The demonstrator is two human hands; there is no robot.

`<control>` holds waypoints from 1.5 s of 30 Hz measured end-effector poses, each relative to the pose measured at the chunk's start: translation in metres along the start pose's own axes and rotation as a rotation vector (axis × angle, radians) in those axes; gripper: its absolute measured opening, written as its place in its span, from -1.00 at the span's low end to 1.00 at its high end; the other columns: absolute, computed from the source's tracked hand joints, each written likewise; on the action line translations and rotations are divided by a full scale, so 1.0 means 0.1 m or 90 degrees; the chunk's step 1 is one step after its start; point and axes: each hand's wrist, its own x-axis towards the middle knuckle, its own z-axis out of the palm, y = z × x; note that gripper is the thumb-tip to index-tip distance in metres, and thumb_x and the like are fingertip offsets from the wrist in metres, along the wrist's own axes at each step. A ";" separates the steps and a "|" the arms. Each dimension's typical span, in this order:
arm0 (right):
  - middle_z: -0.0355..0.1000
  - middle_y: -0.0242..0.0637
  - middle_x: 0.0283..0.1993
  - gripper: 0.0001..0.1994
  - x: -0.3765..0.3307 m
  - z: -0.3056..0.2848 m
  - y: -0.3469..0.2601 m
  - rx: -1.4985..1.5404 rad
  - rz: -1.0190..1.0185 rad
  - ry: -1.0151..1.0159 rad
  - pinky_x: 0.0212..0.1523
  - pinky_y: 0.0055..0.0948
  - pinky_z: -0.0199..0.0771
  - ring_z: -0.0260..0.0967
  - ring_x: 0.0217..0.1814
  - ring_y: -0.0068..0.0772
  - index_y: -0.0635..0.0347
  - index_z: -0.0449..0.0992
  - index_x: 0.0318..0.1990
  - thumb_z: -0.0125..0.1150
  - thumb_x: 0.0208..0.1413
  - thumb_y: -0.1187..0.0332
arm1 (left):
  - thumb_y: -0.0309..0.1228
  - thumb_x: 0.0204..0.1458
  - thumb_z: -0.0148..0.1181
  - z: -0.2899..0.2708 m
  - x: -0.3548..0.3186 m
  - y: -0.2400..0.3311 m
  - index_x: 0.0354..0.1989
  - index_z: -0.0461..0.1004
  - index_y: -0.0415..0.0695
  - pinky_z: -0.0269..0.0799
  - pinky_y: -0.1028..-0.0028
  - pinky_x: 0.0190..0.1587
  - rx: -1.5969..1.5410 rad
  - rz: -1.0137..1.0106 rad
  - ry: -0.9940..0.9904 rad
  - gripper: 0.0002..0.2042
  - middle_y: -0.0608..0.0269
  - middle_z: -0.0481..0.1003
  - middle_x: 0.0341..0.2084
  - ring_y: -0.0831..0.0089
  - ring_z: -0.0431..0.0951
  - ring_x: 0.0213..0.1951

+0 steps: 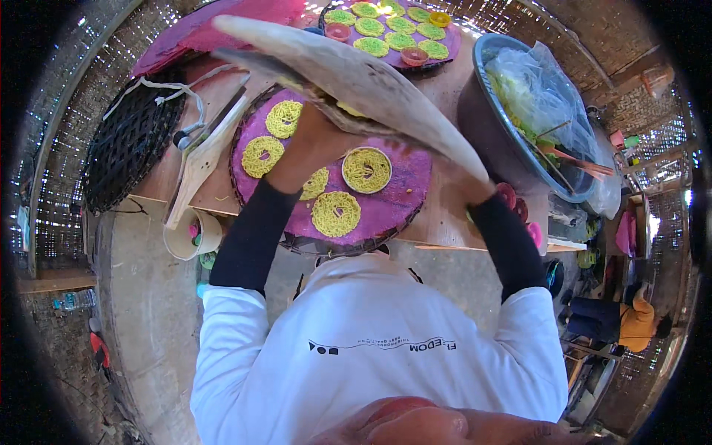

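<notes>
Both my hands are on a long pale wooden press (415, 104), two tapered pieces of wood held slantwise over the tray. My left hand (326, 141) grips it near the middle from below, its fingers mostly hidden by the wood. At the right end, my right hand (480, 191) closes round the tip, blurred. A bit of yellow dough (353, 110) shows between the wooden pieces. Beneath lies a round woven tray with a purple sheet (397, 208), bearing several yellow noodle rings (336, 214). One noodle round sits inside a thin round mould (367, 170).
Farther back, another tray (386, 55) holds green-yellow rings and small red bowls. A large tub (475, 111) with plastic and greens stands right. Leftward are a black woven tray (133, 141), a corded wooden tool (204, 159) and a pale bucket (194, 233). Someone in orange (638, 322) is far right.
</notes>
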 end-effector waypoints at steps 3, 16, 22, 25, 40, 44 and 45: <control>0.32 -0.15 -0.11 -0.61 0.36 -0.33 0.62 -0.799 -0.321 0.024 -0.06 -0.34 0.20 0.26 -0.13 -0.24 0.14 0.30 0.00 -0.07 0.08 0.13 | -0.40 -0.37 0.37 -0.10 -0.02 0.02 -0.20 0.33 -0.26 0.35 0.48 -0.16 -0.035 -0.067 0.070 -0.51 0.18 0.44 -0.26 0.46 0.43 -0.23; 0.10 -0.07 0.11 -0.25 0.13 -0.19 0.53 -1.039 -0.252 0.083 0.13 -0.13 -0.10 0.00 0.15 -0.06 0.06 0.06 0.16 0.22 -0.23 0.08 | -0.52 -0.27 0.26 -0.10 -0.20 0.01 -0.29 0.37 -0.19 0.26 0.64 -0.55 -0.268 -0.168 0.179 -0.70 0.33 0.42 -0.48 0.64 0.35 -0.56; 0.09 -0.08 0.11 -0.02 0.18 -0.20 0.77 -1.007 -0.262 0.087 0.19 0.00 -0.25 -0.10 0.22 -0.07 0.16 -0.10 0.20 0.30 -0.40 -0.01 | -0.52 -0.27 0.27 -0.07 -0.20 -0.01 -0.31 0.38 -0.23 0.16 0.69 -0.64 -0.326 -0.246 0.157 -0.71 0.36 0.41 -0.57 0.70 0.30 -0.62; 0.09 -0.08 0.11 -0.04 0.21 -0.23 0.77 -0.981 -0.259 0.075 0.18 0.05 -0.27 -0.09 0.22 -0.07 0.19 -0.08 0.19 0.31 -0.39 0.01 | -0.50 -0.26 0.24 -0.09 -0.21 0.06 -0.32 0.36 -0.19 0.26 0.63 -0.52 -0.299 -0.272 0.114 -0.73 0.34 0.42 -0.47 0.63 0.35 -0.53; 0.24 0.00 -0.02 -0.14 0.20 -0.63 0.52 -0.771 -0.321 0.322 0.02 -0.29 0.17 0.17 0.05 -0.05 0.29 0.02 0.14 0.37 -0.35 0.19 | -0.49 -0.28 0.29 -0.07 -0.16 -0.01 -0.34 0.39 -0.22 0.23 0.66 -0.64 -0.363 -0.177 0.298 -0.72 0.32 0.42 -0.56 0.65 0.34 -0.63; 0.22 0.04 0.00 -0.13 0.17 -0.55 0.56 -0.920 -0.213 0.340 0.06 -0.26 0.14 0.14 0.08 -0.04 0.32 0.01 0.13 0.38 -0.36 0.20 | -0.55 -0.30 0.29 -0.13 -0.21 -0.13 -0.28 0.37 -0.21 0.34 0.62 -0.52 -0.256 -0.223 0.286 -0.66 0.26 0.45 -0.44 0.57 0.42 -0.51; 0.20 0.05 0.02 -0.17 0.21 -0.59 0.62 -0.872 -0.287 0.342 0.06 -0.28 0.14 0.15 0.08 -0.04 0.33 0.03 0.13 0.35 -0.31 0.22 | -0.55 -0.30 0.29 -0.11 -0.23 -0.16 -0.28 0.37 -0.21 0.34 0.62 -0.52 -0.256 -0.220 0.285 -0.66 0.26 0.45 -0.44 0.57 0.42 -0.51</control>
